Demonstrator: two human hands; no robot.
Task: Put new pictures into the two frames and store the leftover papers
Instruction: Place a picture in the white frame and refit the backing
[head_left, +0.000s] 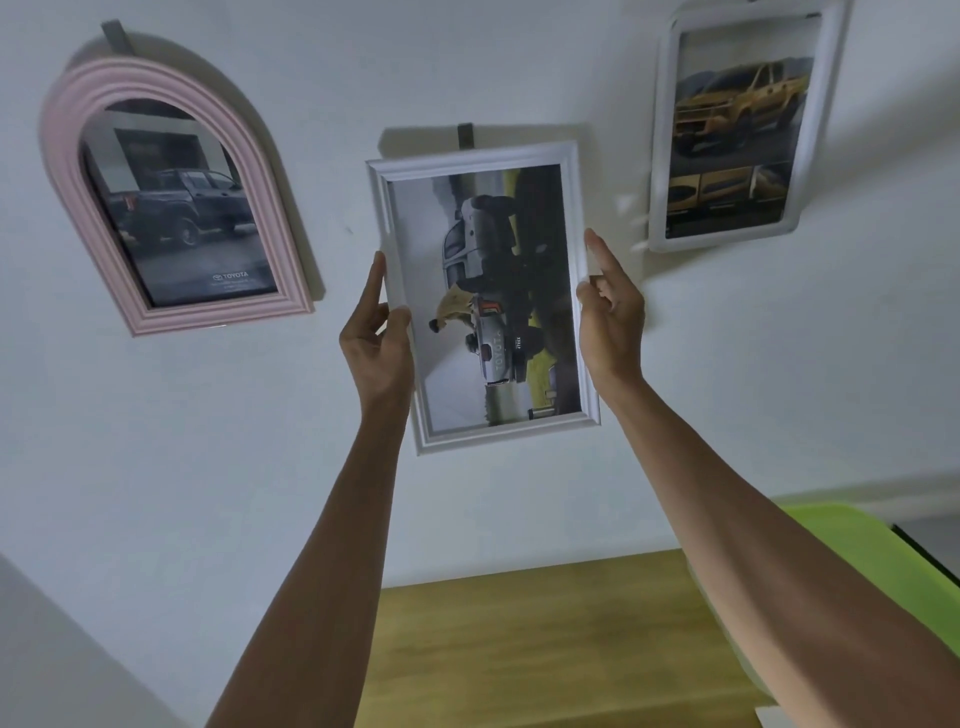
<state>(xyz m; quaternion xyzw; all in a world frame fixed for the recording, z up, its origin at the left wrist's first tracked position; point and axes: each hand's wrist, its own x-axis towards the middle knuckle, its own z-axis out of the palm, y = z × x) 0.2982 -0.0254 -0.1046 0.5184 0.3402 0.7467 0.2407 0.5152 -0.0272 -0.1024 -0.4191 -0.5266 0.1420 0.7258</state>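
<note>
A white rectangular frame (480, 156) with a sideways picture of a silver pickup is up against the white wall, under a grey hook strip (465, 136). My left hand (376, 332) grips its left edge, thumb on the front. My right hand (610, 317) holds the right edge, index finger stretched up along it. A pink arched frame (67, 130) with a dark pickup picture hangs to the left. A white rounded frame (670, 130) with a yellow pickup picture hangs at the upper right. No loose papers are in view.
Below the frames stands a wooden table (545, 639) against the wall. A green surface (883, 551) lies at its right, partly behind my right forearm. A grey hook strip (114, 35) holds the pink frame.
</note>
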